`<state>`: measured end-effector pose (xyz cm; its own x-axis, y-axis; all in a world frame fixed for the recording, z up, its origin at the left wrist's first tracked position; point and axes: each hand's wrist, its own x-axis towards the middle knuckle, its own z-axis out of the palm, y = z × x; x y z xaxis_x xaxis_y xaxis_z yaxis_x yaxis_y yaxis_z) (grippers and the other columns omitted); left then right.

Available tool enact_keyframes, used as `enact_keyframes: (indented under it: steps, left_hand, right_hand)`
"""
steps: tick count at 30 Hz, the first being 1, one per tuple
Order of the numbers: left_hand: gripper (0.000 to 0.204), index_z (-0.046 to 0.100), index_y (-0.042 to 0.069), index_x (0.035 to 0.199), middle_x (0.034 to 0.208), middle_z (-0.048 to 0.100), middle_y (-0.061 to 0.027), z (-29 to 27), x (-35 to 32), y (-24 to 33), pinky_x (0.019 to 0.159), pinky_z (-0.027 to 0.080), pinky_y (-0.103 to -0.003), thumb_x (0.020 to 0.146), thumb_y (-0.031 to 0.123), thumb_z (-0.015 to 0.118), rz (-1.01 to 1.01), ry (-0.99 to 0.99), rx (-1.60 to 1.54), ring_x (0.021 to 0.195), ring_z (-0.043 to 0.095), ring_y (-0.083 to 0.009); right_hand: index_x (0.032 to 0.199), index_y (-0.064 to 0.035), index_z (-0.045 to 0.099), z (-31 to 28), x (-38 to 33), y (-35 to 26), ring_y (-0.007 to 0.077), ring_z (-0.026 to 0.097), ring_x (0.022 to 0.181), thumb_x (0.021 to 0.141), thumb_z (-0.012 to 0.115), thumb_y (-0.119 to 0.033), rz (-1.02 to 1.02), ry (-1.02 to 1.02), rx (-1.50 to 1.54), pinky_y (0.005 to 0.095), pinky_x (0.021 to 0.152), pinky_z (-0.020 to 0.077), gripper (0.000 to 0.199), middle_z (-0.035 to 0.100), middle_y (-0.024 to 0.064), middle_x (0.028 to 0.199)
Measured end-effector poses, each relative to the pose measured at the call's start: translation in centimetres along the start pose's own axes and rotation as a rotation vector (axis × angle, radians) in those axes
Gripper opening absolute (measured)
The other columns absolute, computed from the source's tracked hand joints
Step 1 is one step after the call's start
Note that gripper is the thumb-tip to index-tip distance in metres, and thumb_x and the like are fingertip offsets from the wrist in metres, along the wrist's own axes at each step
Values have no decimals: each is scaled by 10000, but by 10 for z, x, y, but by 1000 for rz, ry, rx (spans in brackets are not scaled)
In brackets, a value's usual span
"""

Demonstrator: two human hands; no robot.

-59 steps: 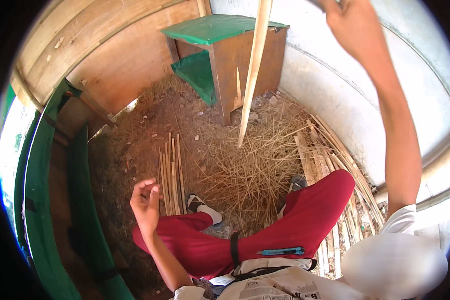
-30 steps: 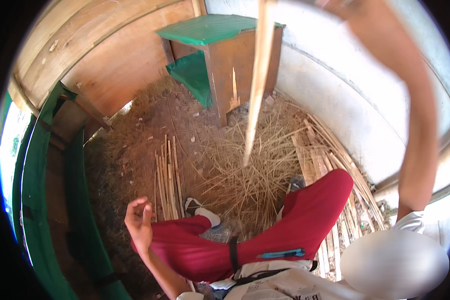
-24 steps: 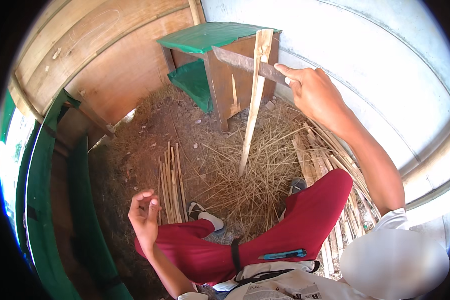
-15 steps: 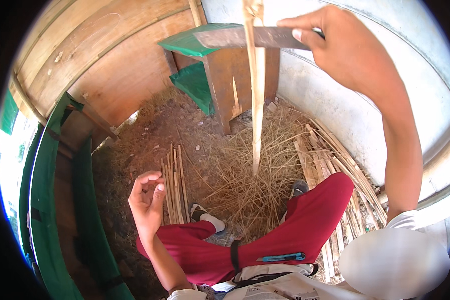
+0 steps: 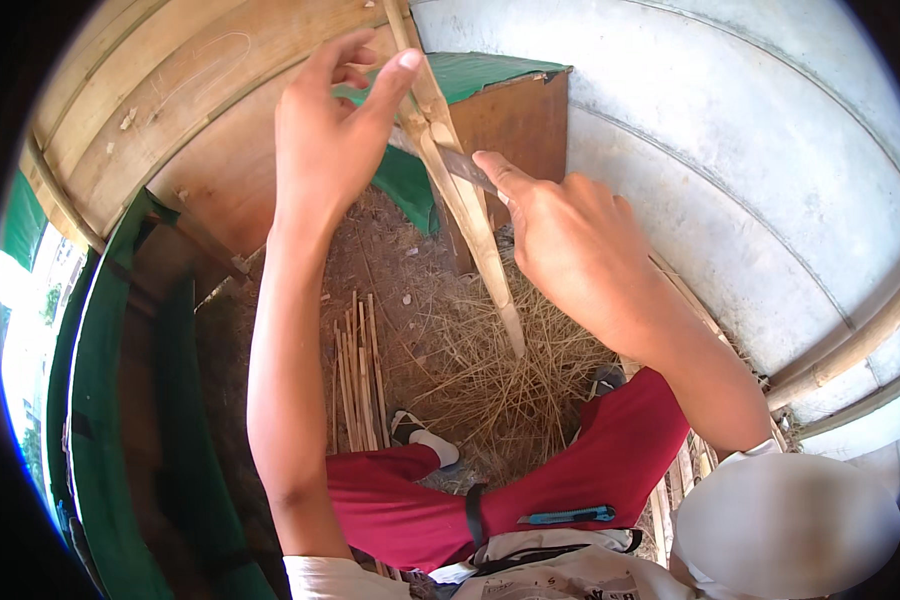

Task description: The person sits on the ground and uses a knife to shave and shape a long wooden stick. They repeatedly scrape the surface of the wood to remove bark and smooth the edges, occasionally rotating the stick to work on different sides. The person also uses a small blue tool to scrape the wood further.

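Note:
A long pale bamboo strip stands upright before me, its lower tip down in the straw. My left hand is raised to the strip's upper part, fingers spread, the index fingertip pressing on it. My right hand grips a knife; its grey blade lies across the strip just below the left fingers. My legs in red trousers are below.
A pile of straw shavings and a bundle of thin split sticks lie on the dirt floor. A wooden box with a green top stands behind. A white wall is right; green boards left.
My left hand rose from near my knee to the strip's top. My right hand came down with the knife, and the blade is now set against the strip.

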<state>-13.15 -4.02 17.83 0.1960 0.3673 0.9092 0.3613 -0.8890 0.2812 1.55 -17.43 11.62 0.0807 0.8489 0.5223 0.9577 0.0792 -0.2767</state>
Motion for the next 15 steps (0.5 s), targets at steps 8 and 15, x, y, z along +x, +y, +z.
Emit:
enact_keyframes:
  steps: [8,15]
  left_hand:
    - [131,739,1,866,756,705,-172,26,32,8,679,530,-377,808,118,747,-55,-143,179,689,683,-279]
    - [199,757,6,990,835,739,-136,48,40,0,664,525,-338,825,114,727,-103,-224,173,680,655,-193]
  right_hand:
    - [860,23,646,5,21,24,315,669,557,913,601,-131,-48,81,-178,421,476,502,169,633,175,603]
    - [682,16,653,-1,34,43,310,677,563,854,607,-58,-148,58,-222,407,486,524,193,641,179,610]
